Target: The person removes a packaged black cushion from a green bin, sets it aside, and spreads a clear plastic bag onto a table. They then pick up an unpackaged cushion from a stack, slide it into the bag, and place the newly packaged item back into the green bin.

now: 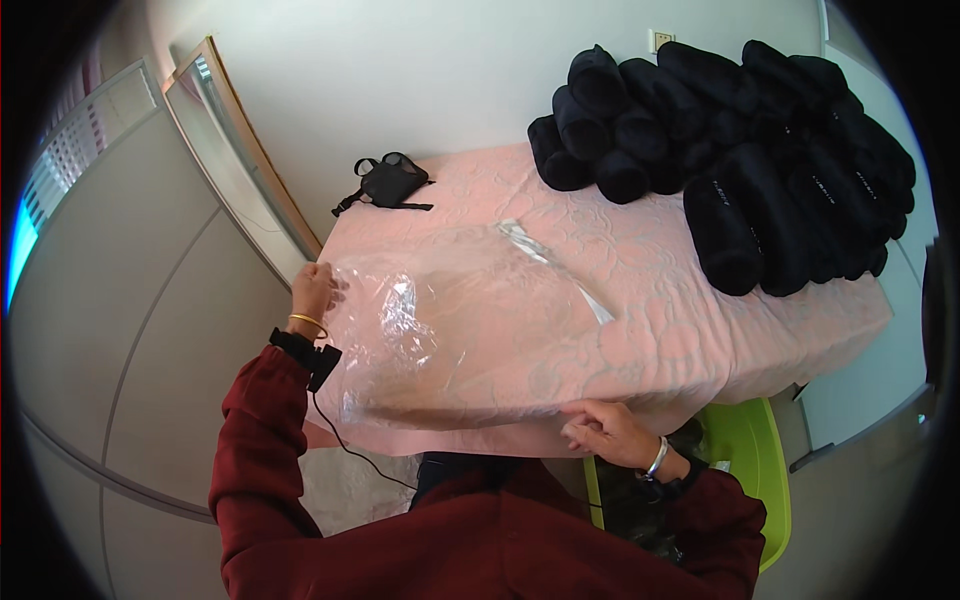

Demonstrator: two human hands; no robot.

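A large clear plastic bag [400,330] lies spread over the pink patterned cloth, glossy and wrinkled toward its left side. My left hand [315,288] grips the bag's left edge, and some of its fingertips show through the film. At the near edge, my right hand [607,434] has its fingers curled, with thumb and forefinger pinching the bag's near right corner. A white strip [555,268] runs slantwise across the far right part of the bag; whether it belongs to the bag I cannot tell.
Black rolled cushions [740,130] are heaped at the right back of the cloth-covered table [650,360]. Near the wall lies a small black mesh pouch with straps [392,183]. Below the table's right front stands a lime-green bin [765,480] holding dark, plastic-wrapped things.
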